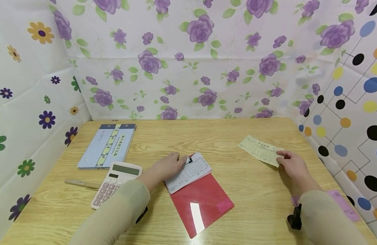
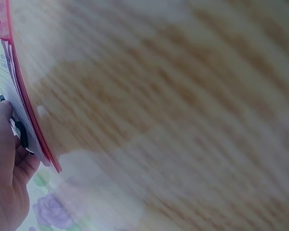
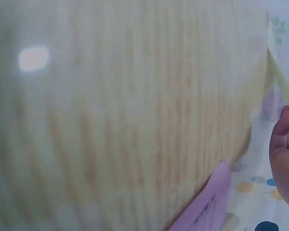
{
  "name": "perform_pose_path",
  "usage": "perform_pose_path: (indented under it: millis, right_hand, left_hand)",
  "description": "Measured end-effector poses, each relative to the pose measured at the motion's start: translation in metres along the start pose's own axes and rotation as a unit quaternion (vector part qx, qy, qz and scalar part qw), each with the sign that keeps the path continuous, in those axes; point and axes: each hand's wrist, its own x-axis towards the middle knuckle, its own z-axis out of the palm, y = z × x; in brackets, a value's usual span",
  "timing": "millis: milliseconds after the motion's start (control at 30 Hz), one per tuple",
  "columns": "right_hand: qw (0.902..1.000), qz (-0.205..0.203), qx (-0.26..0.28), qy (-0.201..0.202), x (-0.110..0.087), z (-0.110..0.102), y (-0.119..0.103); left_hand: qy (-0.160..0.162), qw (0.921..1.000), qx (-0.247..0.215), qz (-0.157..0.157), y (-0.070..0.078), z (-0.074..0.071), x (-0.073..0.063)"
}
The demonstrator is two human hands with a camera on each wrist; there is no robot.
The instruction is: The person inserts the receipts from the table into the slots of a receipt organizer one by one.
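A red clipboard lies slantwise on the table, with a stack of white printed forms under the black clip at its top. My left hand grips the clipboard at that clip; in the left wrist view the thumb of the left hand is beside the black part of the clip. Over the table's right side, my right hand pinches the near right corner of a pale yellow printed slip. The right wrist view shows only part of the right hand and the slip's edge.
To the left are a white and pink calculator, a tan pen and a blue account book. A purple paper lies by the right edge, partly behind my right sleeve. Patterned cloth walls border the table.
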Motion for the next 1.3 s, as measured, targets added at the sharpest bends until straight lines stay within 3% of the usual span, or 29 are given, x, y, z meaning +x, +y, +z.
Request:
perform_pose_path:
  millis: [233, 467, 667, 900, 1067, 1300]
  right_hand:
    - [0.999, -0.012, 0.04, -0.012, -0.002, -0.004, -0.013]
    - [0.994, -0.057, 0.09, -0.023, -0.001, -0.004, -0.023]
    - [0.9871, -0.08, 0.118, -0.072, -0.002, 0.002, -0.034]
    - [0.9651, -0.098, 0.176, -0.167, -0.003, 0.023, -0.049]
    - [0.9594, -0.106, 0.142, -0.22, -0.004, 0.041, -0.064]
    - [0.9593, -0.13, 0.079, -0.238, -0.003, 0.069, -0.085]
  left_hand:
    - [-0.004, 1.0, -0.004, -0.002, 0.0, -0.001, 0.0]
    - [-0.003, 1.0, -0.005, -0.001, 0.0, -0.002, 0.0]
    - [-0.006, 0.9999, -0.007, -0.005, 0.0, -0.002, -0.001]
    - [-0.009, 0.9999, -0.004, -0.005, 0.0, -0.002, -0.001]
    - [-0.015, 0.9997, -0.017, -0.011, 0.0, -0.003, -0.001]
    - [-0.02, 0.9994, -0.026, -0.013, 0.002, -0.005, -0.001]
